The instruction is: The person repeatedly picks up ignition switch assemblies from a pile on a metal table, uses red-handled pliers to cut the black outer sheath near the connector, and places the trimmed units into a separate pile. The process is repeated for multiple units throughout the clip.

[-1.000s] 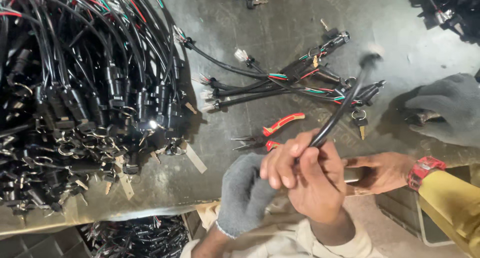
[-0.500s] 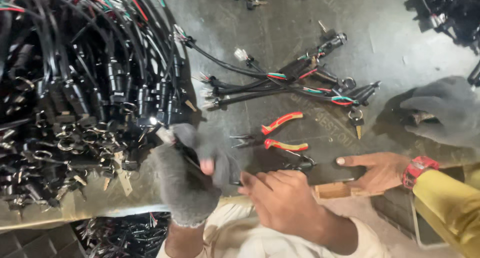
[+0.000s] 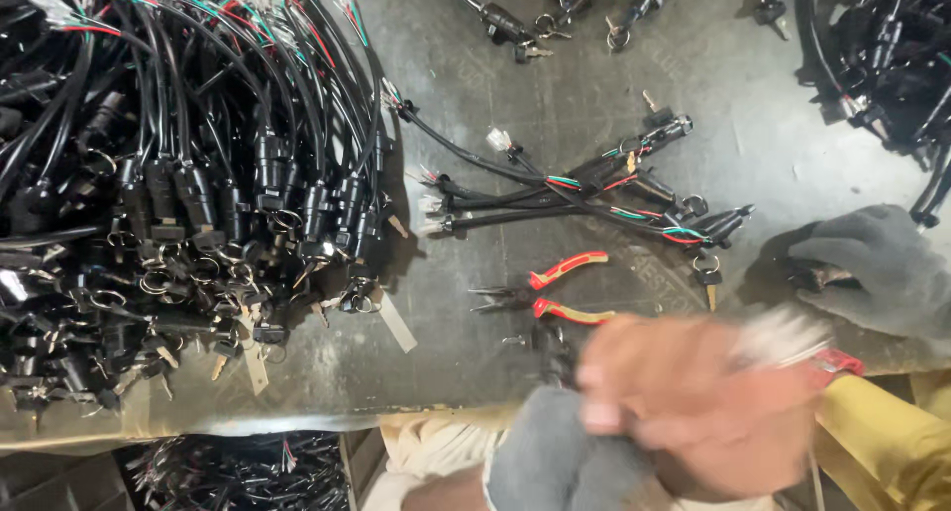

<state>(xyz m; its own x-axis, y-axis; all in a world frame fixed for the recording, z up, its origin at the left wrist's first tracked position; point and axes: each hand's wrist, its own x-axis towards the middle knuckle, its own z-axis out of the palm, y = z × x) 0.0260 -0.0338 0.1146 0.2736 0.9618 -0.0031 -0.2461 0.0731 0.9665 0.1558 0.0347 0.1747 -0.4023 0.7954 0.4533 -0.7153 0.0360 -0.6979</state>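
Observation:
My left hand (image 3: 555, 461), in a grey glove, is low at the table's front edge, with its fingers curled. My bare right hand (image 3: 684, 397) is right above it and touching it, badly blurred by motion. A whitish smear (image 3: 783, 335) shows at the right hand's upper right; what it is cannot be made out. Red-handled pliers (image 3: 555, 291) lie on the table just beyond both hands. Farther back lies a small bunch of black cables (image 3: 594, 194) with coloured wire ends and keys.
A big heap of black key-switch cables (image 3: 198, 174) fills the left of the grey table (image 3: 555, 85). More cables lie at the back right (image 3: 892, 55) and in a bin (image 3: 238, 466) below. A co-worker's grey-gloved hand (image 3: 872, 268) and yellow sleeve (image 3: 887, 432) are at right.
A second ago both hands held a black cable over the table. My left hand then reached to the heap on the left. Now it is back at the front edge against the right hand.

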